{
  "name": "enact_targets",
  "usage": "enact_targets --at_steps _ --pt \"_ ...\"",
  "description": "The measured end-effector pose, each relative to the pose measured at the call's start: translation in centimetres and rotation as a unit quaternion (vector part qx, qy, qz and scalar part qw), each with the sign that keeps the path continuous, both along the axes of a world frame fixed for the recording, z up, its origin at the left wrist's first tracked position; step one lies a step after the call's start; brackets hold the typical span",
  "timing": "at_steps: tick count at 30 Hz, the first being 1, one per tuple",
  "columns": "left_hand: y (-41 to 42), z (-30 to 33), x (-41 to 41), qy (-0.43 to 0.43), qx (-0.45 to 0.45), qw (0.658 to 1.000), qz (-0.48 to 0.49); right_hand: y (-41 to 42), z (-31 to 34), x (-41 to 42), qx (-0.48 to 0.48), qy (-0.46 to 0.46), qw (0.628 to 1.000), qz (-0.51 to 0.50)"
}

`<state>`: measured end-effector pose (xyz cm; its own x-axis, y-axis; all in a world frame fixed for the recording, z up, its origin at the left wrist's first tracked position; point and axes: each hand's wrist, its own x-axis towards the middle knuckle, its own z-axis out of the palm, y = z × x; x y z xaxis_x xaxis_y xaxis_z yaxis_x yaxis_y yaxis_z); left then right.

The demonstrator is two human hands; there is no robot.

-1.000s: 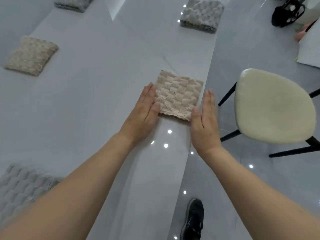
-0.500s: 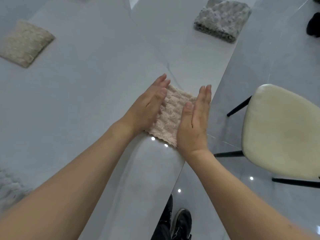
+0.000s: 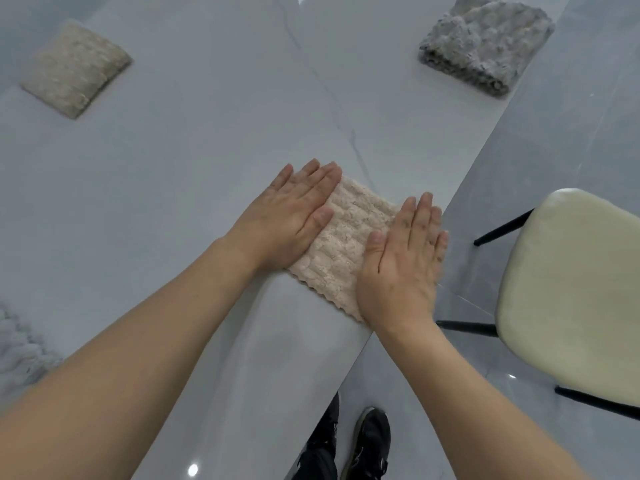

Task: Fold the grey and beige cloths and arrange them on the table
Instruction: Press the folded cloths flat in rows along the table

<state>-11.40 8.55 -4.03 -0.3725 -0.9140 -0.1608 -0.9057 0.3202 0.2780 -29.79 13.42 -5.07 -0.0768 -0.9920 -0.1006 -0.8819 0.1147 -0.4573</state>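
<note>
A folded beige cloth (image 3: pixel 349 240) lies near the right edge of the pale grey table (image 3: pixel 194 161). My left hand (image 3: pixel 292 213) presses flat on its left side with straight fingers. My right hand (image 3: pixel 403 261) lies flat on its right side, covering that edge. Another folded beige cloth (image 3: pixel 74 69) sits at the far left. A folded grey cloth (image 3: pixel 485 41) rests at the far right of the table. Part of a grey cloth (image 3: pixel 19 351) shows at the left border.
A cream-seated chair (image 3: pixel 575 292) with black legs stands right of the table on the glossy tiled floor. My black shoes (image 3: pixel 367 441) show below the table's edge.
Both hands went from standing upright at the cloth's sides to lying flat on top of it. The camera view shifted, so the cloth appears lower and closer.
</note>
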Motion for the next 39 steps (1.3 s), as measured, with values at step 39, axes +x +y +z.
enact_targets --at_steps 39 --pt "9.3 -0.8 -13.6 0.005 -0.055 0.8 0.597 -13.7 0.7 -4.4 -0.049 0.069 0.79 0.607"
